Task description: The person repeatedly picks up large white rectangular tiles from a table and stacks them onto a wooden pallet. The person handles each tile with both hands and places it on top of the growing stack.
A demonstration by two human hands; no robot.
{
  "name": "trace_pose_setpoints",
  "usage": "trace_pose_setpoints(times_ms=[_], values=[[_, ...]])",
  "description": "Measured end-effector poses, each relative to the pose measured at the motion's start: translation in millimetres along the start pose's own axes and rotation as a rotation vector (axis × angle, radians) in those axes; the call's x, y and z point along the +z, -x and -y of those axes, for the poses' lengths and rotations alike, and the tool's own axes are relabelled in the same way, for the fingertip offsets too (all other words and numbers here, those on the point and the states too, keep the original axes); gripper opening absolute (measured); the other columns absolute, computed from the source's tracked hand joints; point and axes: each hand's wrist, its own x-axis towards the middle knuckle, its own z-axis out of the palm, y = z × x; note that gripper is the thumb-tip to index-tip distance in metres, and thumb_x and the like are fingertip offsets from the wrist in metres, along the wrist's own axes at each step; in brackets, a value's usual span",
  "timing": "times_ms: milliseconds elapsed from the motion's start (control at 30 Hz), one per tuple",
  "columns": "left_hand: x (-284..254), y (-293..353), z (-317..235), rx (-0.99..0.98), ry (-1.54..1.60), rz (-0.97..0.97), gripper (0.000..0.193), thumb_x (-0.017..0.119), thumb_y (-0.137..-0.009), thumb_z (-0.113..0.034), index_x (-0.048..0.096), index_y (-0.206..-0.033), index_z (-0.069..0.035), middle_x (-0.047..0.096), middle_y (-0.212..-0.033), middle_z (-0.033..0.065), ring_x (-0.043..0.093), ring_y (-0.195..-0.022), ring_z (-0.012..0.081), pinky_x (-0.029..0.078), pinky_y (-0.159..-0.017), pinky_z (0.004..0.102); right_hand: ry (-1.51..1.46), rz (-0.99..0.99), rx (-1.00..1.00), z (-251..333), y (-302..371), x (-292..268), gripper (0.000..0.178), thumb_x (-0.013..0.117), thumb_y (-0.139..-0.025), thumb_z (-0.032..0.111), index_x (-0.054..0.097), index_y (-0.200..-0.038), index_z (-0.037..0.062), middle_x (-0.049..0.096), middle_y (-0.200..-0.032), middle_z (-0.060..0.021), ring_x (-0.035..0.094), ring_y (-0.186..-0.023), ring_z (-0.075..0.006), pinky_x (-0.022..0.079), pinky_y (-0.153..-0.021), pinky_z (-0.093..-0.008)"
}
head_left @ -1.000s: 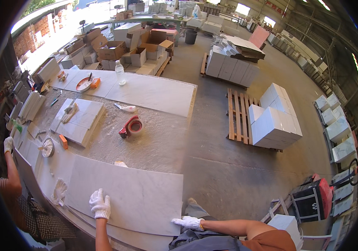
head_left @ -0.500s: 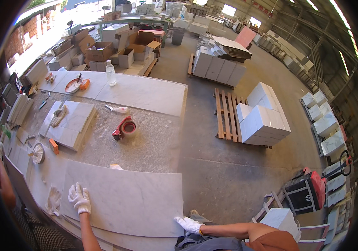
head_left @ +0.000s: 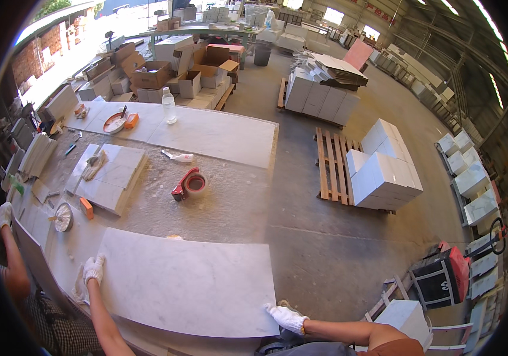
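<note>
A large white marble-look slab [head_left: 188,285] with faint grey veins lies at the near side of the worktable, on top of another slab [head_left: 165,338] that shows below its near edge. My left hand [head_left: 93,270], in a white knit glove, has its fingers curled at the slab's left edge. At the near right corner my right hand [head_left: 287,319], gloved too, grips the right edge; its fingertips are partly hidden. A loose white glove [head_left: 79,289] lies beside my left wrist, partly covered by it.
At left a co-worker's gloved hand [head_left: 6,215] holds an upright panel [head_left: 40,255]. A red tape dispenser [head_left: 190,185], small stacked slabs [head_left: 111,178], a bowl [head_left: 62,218] and a bottle [head_left: 169,107] stand on the table. White boxes [head_left: 384,172] sit on a pallet right.
My left hand has gone from lying flat on the slab's face to its left edge. My right hand stays at the right edge. The whole view has shifted slightly.
</note>
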Motion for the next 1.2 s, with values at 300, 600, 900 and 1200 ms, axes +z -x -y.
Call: trace_pose_setpoints(times_ms=[300, 600, 900, 1200], values=[[-59.2, 139.9, -48.6, 0.120, 0.378, -0.075, 0.084, 0.055, -0.092, -0.068, 0.059, -0.135, 0.003, 0.062, -0.135, 0.0270, 0.061, -0.125, 0.0406, 0.047, -0.103, 0.0467, -0.036, -0.002, -0.018, -7.7, -11.3, 6.7, 0.067, 0.033, -0.110, 0.053, 0.055, -0.138, -0.0034, 0.068, -0.128, -0.0138, 0.063, -0.119, -0.0241, 0.045, -0.107, -0.0343], [-80.7, 207.6, -79.2, 0.178, 1.152, 0.041, 0.055, 0.056, -0.096, -0.036, 0.061, -0.141, -0.004, 0.060, -0.140, 0.0054, 0.049, -0.134, 0.0173, 0.031, -0.115, 0.0308, -1.120, 0.175, 0.110, 14.3, -33.2, -22.3, 0.051, 0.055, -0.106, 0.039, 0.054, -0.140, 0.0009, 0.064, -0.134, -0.0126, 0.062, -0.122, -0.0243, 0.050, -0.106, -0.0386], [-70.0, 195.8, -74.8, 0.162, 0.913, -0.054, 0.061, 0.052, -0.099, -0.046, 0.059, -0.142, -0.003, 0.062, -0.138, 0.0111, 0.053, -0.132, 0.0245, 0.035, -0.114, 0.0348, -0.319, -0.319, 0.096, 41.6, -29.3, -37.1, 0.071, 0.053, -0.096, 0.064, 0.065, -0.120, -0.0017, 0.069, -0.115, -0.0206, 0.065, -0.102, -0.0299, 0.051, -0.090, -0.0452], [-37.9, 263.3, -70.7, 0.267, 1.013, -0.151, 0.059, 0.051, -0.102, -0.043, 0.057, -0.142, 0.000, 0.061, -0.139, 0.0123, 0.052, -0.132, 0.0257, 0.035, -0.115, 0.0352, -0.277, -0.422, -0.042, -21.8, 15.5, -92.7, 0.078, 0.058, -0.091, 0.065, 0.067, -0.116, -0.0075, 0.071, -0.109, -0.0279, 0.068, -0.103, -0.0380, 0.050, -0.091, -0.0432]])
